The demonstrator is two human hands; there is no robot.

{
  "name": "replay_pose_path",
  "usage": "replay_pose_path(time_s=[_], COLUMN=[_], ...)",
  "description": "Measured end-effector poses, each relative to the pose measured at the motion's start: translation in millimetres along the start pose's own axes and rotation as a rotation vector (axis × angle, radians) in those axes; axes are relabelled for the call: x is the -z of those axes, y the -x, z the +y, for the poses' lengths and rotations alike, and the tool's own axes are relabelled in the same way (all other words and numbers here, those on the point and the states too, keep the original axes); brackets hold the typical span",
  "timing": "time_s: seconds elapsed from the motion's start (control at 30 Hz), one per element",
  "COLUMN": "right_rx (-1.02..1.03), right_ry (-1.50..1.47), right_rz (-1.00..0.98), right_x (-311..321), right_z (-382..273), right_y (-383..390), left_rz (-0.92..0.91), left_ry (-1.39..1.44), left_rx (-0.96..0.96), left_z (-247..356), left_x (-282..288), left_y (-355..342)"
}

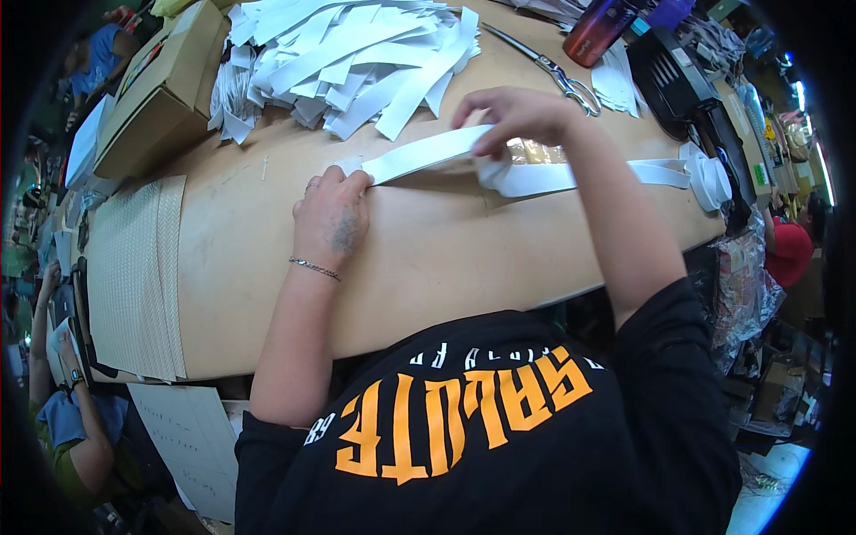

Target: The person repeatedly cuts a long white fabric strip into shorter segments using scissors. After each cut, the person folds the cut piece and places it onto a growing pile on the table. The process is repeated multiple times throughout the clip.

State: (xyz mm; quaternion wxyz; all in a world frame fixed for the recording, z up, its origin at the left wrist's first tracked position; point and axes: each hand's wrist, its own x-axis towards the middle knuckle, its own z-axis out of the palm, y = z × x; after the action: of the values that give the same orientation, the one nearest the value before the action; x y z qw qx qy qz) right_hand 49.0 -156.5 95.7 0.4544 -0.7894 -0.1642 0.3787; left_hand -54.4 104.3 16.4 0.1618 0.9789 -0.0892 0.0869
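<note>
A long white band [428, 156] stretches over the table between my two hands. My left hand [334, 209] rests on the table at the band's left end, fingers closed on it. Raised a little above the table, my right hand [522, 120] grips the band further right with curled fingers. Below that hand the band bends back in a loop and runs right along the table, partly behind my forearm, to a white roll [711, 181] at the right edge. A piece of shiny brown tape [538, 153] shows on the table beside my right hand.
A large heap of cut white strips [348, 58] lies at the back. Scissors [548, 69], a red-purple bottle [596, 36] and a black device [673, 80] stand back right. At left are a cardboard box [160, 107] and woven sheet [138, 276]. Other people work nearby.
</note>
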Motion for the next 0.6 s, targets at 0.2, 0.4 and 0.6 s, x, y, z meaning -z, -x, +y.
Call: replay_pose_path(time_s=[0.2, 0.4, 0.6], right_rx=[0.005, -0.174, -0.267], right_ry=[0.068, 0.283, 0.537], right_rz=[0.239, 0.352, 0.475], right_x=[71.7, 87.2, 62.9], right_z=[28.1, 71.9, 96.6], right_y=[79.6, 82.3, 62.6], left_rz=[-0.014, -0.037, -0.028], left_ry=[0.036, 0.074, 0.078], left_rx=[0.005, 0.008, -0.013], left_z=[-2.3, -3.1, -3.4], left_x=[2.6, 5.3, 3.3], left_y=[0.1, -2.9, -2.7])
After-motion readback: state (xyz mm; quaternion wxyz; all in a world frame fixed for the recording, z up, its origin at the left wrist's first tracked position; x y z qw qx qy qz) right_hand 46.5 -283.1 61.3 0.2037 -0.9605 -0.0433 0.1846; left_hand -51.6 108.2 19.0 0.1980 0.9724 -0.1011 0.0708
